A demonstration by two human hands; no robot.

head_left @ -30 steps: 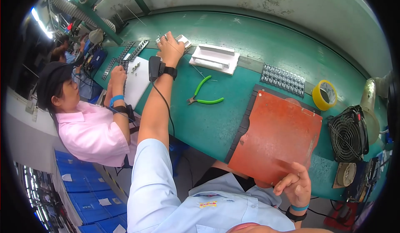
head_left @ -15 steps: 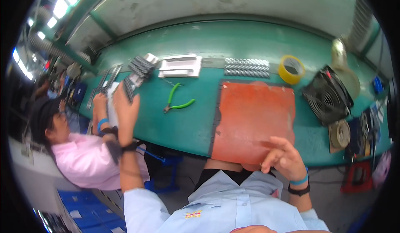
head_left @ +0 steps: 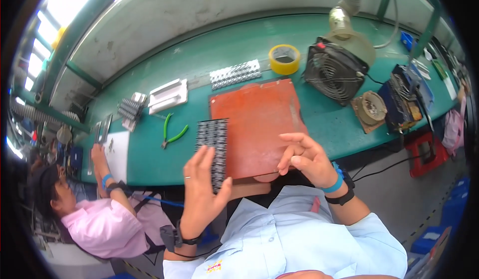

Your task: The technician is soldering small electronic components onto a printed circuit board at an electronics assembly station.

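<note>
My left hand (head_left: 203, 191) grips the near part of a dark, narrow panel (head_left: 218, 134) covered in rows of small black and silver parts. Its fingers lie over the left side and its thumb is by the right edge. The panel overlaps the left edge of an orange-red mat (head_left: 259, 124). Above the mat's near right part hovers my right hand (head_left: 312, 162), fingers bent, index finger held apart. A tiny dark tip shows at its lower fingertips; what it belongs to cannot be made out. Green-handled cutters (head_left: 172, 132) lie open left of the panel.
Behind the mat are another patterned panel (head_left: 235, 74) and a yellow tape roll (head_left: 284, 59). A black fan (head_left: 335, 72) and a round tin (head_left: 370, 107) stand right. Leftward are a white tray (head_left: 168, 96), stacked panels (head_left: 130, 108) and a co-worker in a pink shirt (head_left: 107, 224).
My left hand has come back from the co-worker's side with the dark panel, now at the mat's left edge. My right hand stays over the mat's near right part. The view has turned right.
</note>
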